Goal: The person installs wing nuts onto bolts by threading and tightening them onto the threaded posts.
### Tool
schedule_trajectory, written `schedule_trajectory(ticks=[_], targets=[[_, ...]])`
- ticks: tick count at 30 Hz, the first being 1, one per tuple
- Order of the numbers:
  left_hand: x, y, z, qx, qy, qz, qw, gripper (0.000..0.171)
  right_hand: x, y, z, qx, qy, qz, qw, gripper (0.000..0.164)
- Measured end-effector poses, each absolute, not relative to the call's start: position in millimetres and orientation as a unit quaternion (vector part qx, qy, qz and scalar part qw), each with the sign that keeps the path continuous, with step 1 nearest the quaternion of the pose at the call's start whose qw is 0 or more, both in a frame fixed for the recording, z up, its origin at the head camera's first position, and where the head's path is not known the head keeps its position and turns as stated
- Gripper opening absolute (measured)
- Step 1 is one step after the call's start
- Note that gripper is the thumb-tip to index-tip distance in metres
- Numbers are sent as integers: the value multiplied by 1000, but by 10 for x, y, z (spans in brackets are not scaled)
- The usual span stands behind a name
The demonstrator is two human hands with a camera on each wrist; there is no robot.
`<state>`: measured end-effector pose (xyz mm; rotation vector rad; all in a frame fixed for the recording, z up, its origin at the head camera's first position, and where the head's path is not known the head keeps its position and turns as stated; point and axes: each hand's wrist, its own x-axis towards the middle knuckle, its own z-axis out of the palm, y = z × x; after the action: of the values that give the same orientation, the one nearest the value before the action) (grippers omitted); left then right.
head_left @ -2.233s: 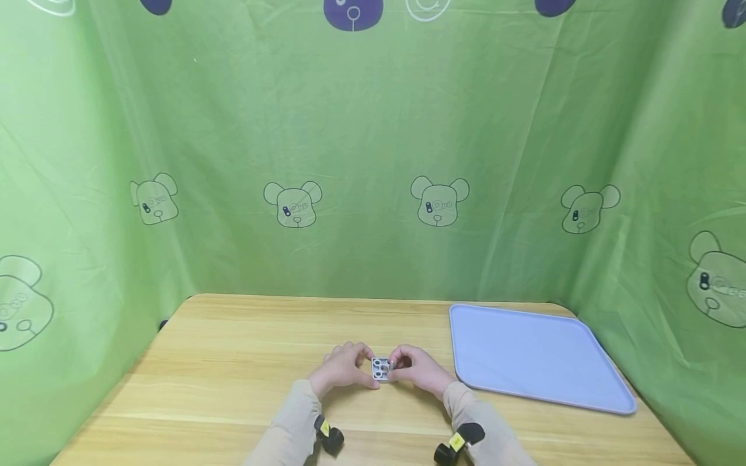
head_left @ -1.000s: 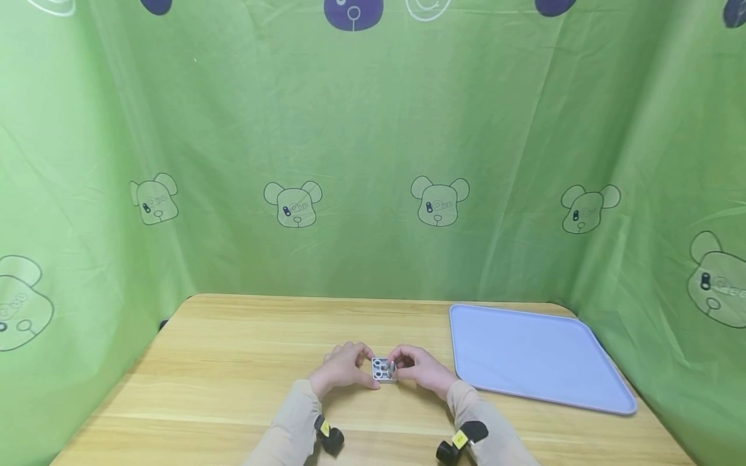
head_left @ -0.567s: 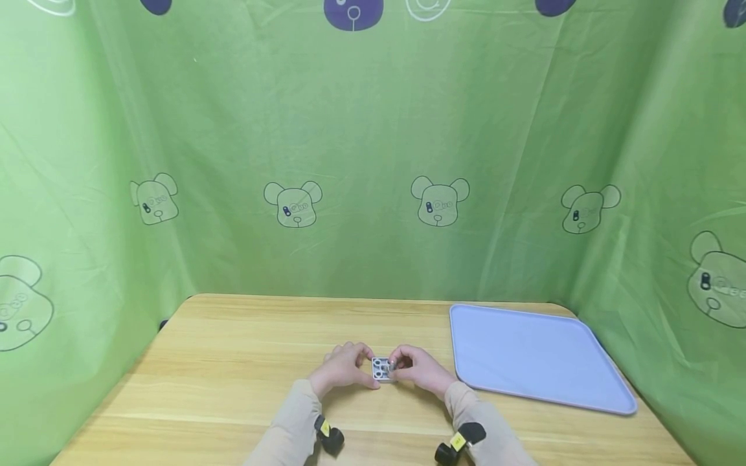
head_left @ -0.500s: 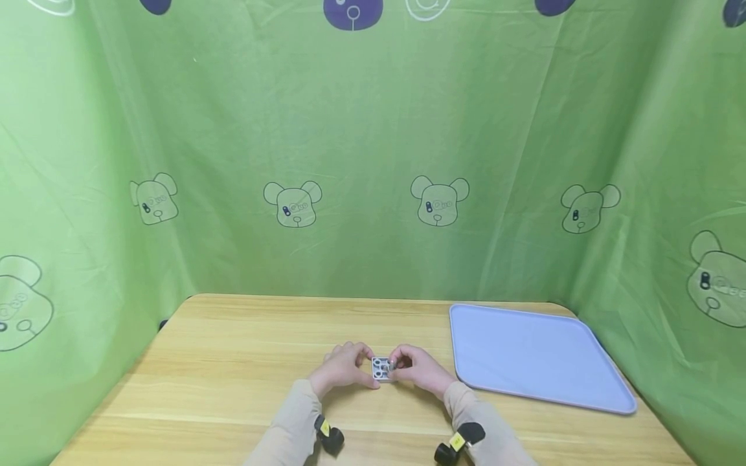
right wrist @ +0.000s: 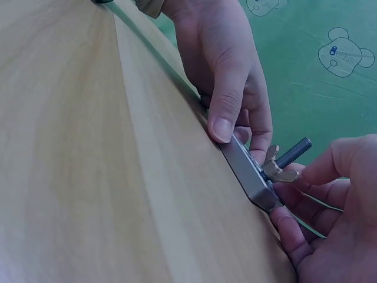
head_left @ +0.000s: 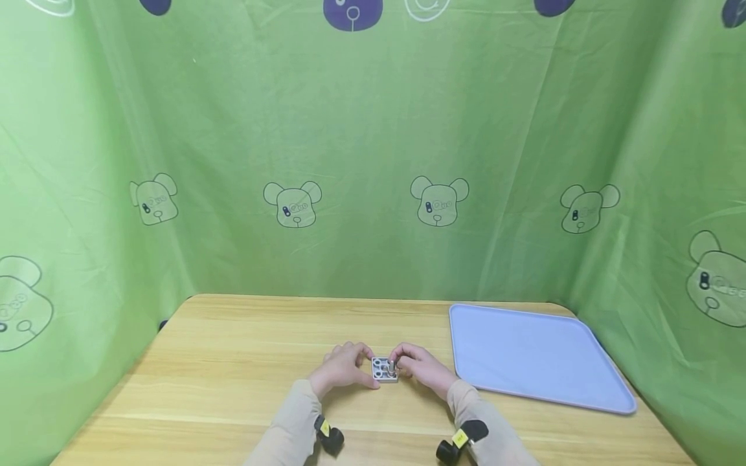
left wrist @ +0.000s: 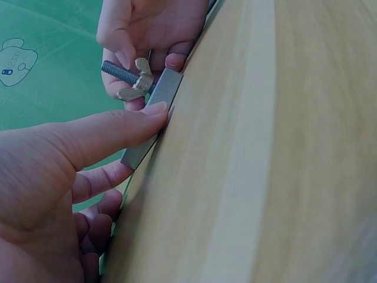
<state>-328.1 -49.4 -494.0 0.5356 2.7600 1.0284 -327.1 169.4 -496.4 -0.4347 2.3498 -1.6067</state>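
A small grey metal block (head_left: pixel 377 377) with round holes in its top lies near the middle of the table. My left hand (head_left: pixel 344 367) holds it by the side between thumb and fingers. From its right part a threaded bolt (right wrist: pixel 296 152) stands up, with a brass-coloured wing nut (right wrist: pixel 279 170) low on the thread, close to the block. My right hand (head_left: pixel 425 367) has its fingers curled round the wing nut. In the left wrist view its thumb stands slightly off the wings, and a fingertip touches the block's end. The bolt's lower end is hidden in the block.
A light blue tray (head_left: pixel 530 356) lies at the right of the wooden table (head_left: pixel 256 343). Green curtains (head_left: pixel 361 259) with bear drawings stand behind and on both sides. Black wrist cameras (head_left: pixel 332 440) hang under both sleeves.
My right hand works at the wing nut on the spot. Its thumb has drawn back slightly to the right, baring more of the bolt and nut. The left hand and block stay still.
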Motion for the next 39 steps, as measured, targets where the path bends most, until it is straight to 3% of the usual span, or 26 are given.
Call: schedule_trajectory(ticks=[17,28,39], targets=[[-3277,-498,-4931,180,919,342,77,50,-3281,1732,-5007,-201,804,-543,132,35],[-3290,-494,-4942,178,917,348,80,50,-3290,1703,-5011,-198,816,-531,114,22],[-3285,-495,-4931,178,916,349,82,52,-3259,1643,-5021,-191,839,-504,78,21]])
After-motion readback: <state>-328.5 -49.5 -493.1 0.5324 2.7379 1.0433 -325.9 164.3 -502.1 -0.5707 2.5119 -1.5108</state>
